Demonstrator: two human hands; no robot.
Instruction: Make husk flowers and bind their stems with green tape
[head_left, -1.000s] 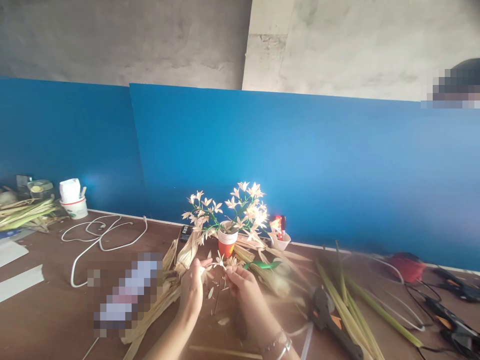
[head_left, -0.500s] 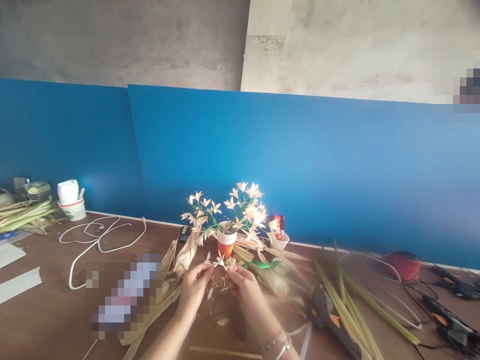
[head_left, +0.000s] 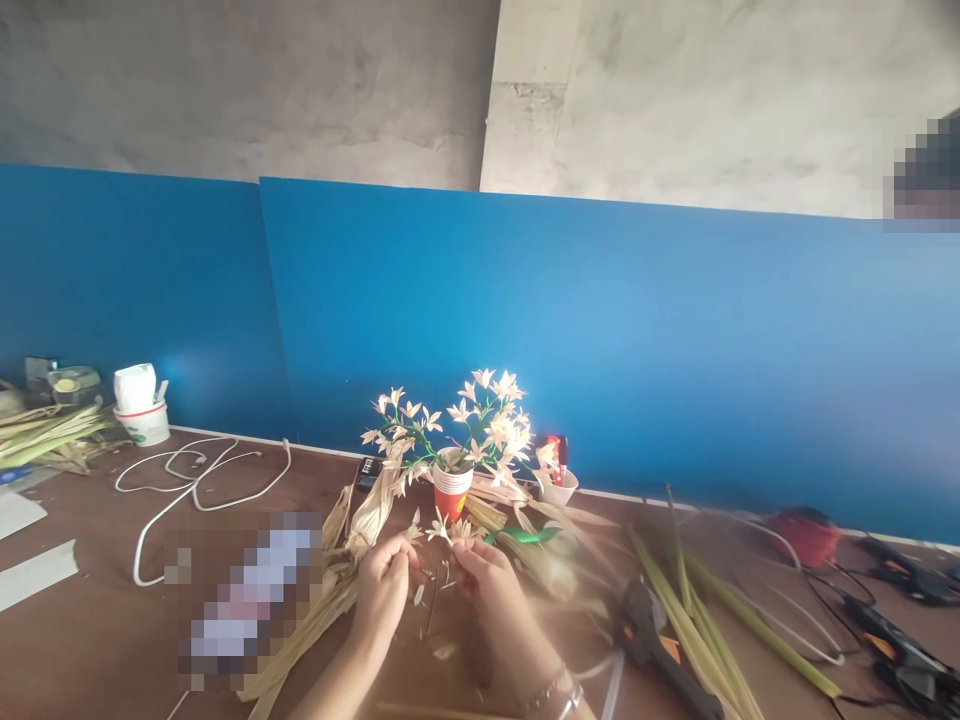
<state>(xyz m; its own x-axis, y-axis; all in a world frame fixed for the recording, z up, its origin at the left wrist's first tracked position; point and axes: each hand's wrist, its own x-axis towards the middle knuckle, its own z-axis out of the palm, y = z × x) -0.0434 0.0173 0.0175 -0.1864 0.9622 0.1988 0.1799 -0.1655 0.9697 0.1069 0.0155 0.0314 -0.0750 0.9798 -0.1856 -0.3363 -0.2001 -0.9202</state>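
Observation:
My right hand (head_left: 489, 582) pinches a small pale flower (head_left: 438, 528) between thumb and fingertips, its pointed petals turned to the left. To the left of it, apart from the flower, my left hand (head_left: 385, 585) is closed with thumb and forefinger together; whatever lies between them is too small to make out. More pale petals (head_left: 463, 530) lie just behind my right fingertips. Beyond both hands stands an orange-and-white stack of paper cups (head_left: 453, 497) with green stems and many cream flowers (head_left: 504, 420) in it.
Dried corn husks (head_left: 373, 515) lie around the cups. A black glue gun (head_left: 660, 640) rests to the right by long green stalks (head_left: 701, 630). White cable (head_left: 199, 485) coils on the left. A blue partition (head_left: 600, 330) closes off the table's back. A blurred-out object (head_left: 255, 590) lies left.
My left hand has drawn slightly away from the flower, leaving a gap. My right hand still holds the flower in nearly the same place.

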